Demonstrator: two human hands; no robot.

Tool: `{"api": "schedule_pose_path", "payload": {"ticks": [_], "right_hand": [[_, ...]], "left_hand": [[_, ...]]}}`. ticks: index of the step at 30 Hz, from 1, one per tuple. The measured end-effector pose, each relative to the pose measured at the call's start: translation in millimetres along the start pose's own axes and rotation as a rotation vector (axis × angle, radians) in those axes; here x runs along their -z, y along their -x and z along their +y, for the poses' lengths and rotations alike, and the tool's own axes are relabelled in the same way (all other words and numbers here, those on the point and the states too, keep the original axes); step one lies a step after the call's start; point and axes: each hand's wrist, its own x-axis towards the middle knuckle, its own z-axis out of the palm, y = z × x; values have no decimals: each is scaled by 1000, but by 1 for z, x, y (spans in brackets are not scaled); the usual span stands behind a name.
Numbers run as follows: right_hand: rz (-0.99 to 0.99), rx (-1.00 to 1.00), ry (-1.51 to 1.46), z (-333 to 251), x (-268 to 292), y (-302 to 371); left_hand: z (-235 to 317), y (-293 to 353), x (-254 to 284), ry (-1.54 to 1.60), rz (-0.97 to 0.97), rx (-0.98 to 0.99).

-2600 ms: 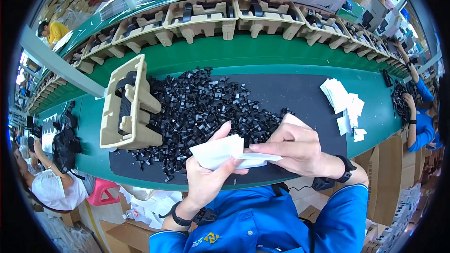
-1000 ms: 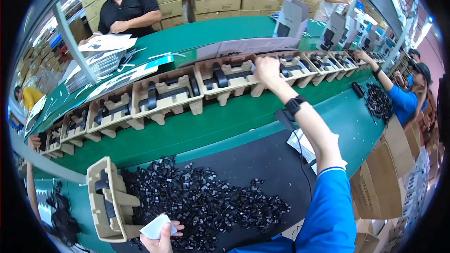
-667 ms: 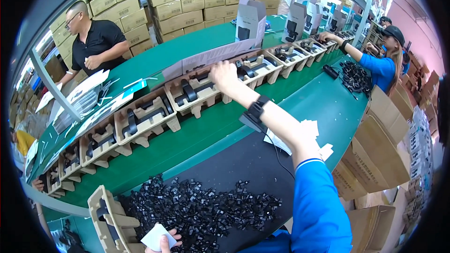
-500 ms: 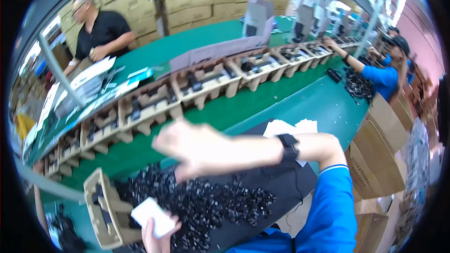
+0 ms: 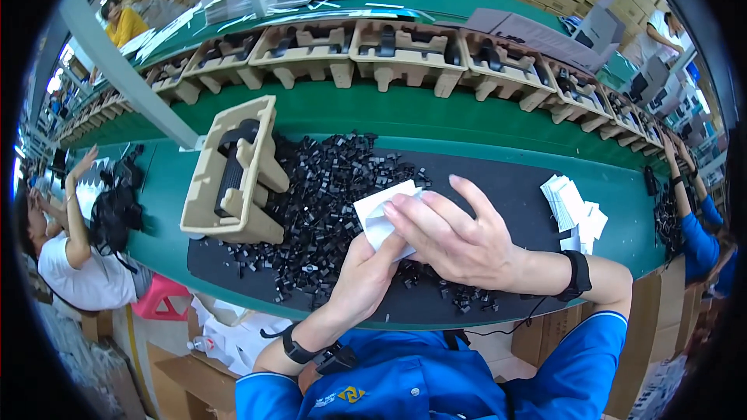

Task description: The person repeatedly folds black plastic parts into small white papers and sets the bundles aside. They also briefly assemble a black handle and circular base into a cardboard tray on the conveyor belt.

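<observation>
A small stack of white paper sheets [image 5: 377, 216] is held above the dark mat, over the right part of a heap of small black plastic parts [image 5: 331, 187]. My left hand [image 5: 362, 280] is closed around its lower edge, thumb along the side. Over the top of the sheets lies my right hand [image 5: 459, 243], its index and middle fingers pressing on the paper while another finger sticks out apart. The palm side of the right hand is hidden. Left of the heap, a tan moulded pulp tray [image 5: 204, 201] stands tilted up with a black device [image 5: 233, 175] in it.
More white sheets [image 5: 572, 206] lie on the dark mat [image 5: 506, 179] at the right. Beyond the bench runs a row of pulp trays [image 5: 405, 54] holding black parts. A grey metal post [image 5: 124, 70] rises at left. Co-workers sit on both sides; cardboard boxes [image 5: 654, 327] stand at lower right.
My right hand has come back from near the tray row to the white sheets in my left hand. The view has swung left and down.
</observation>
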Motion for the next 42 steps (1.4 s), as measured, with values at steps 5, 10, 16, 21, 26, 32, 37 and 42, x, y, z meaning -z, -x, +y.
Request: {"api": "schedule_pose_path", "payload": {"ticks": [5,10,16,21,26,32,37,42], "right_hand": [[-66,25,-187,2,18,-1],[-376,-111,-534,14,31,-6],[-840,-381,-1200,17,35,-8],[-1155,-68,-1090,21,18,-10],[-553,-63,-1401,65,-13,7],[-437,43,-200,120,-99,21],[-511,-1,-358,134,-121,34],[-442,-137,-246,120,-117,50]], "left_hand": [[2,5,16,-138,-54,116],[1,5,17,-283,-142,113],[16,2,22,-676,-357,160],[0,-1,29,-893,-455,118],[16,-4,53,-920,-221,61],[24,-8,55,-770,-206,67],[30,-6,58,-680,-209,84],[21,-4,57,-670,-185,-34]]}}
